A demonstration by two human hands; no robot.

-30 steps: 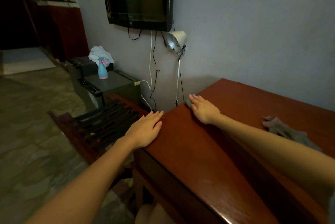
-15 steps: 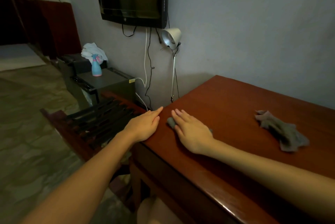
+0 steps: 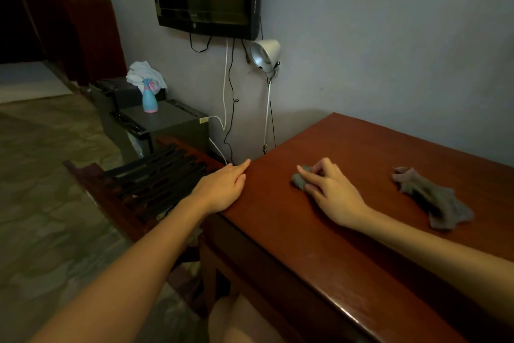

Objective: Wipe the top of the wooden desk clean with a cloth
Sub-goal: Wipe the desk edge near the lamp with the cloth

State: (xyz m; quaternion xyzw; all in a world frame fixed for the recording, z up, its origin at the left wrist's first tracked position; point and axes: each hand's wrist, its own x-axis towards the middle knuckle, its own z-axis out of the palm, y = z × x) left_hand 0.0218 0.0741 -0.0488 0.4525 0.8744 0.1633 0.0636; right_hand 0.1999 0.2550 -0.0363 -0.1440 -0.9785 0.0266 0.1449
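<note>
Right hand [image 3: 332, 194] pinches a grey cloth [image 3: 298, 181] against the desk [image 3: 278, 234] top near its left end (fingers curled over it); left hand [image 3: 221, 188] lies flat, fingers straight, on the desk's edge.

Dim and flat all over, colours muted. Palest on the wall [image 3: 389, 37] at upper right, black in the doorway [image 3: 16, 23] at far left. Thin streak of glare along the near edge of the bench [image 3: 343, 312], fainter sheen across its top. Soft shadow on the wall behind the bench's far-left corner. Small grey cloth [image 3: 297, 182] under the fingers [image 3: 307, 175] of the right hand [image 3: 331, 192] nearly lost against the dark wood. Grainy, soft in detail, floor [image 3: 41, 203] smeared. Forearms stretched, straight lines bowed toward the edges, corners darkened.
</note>
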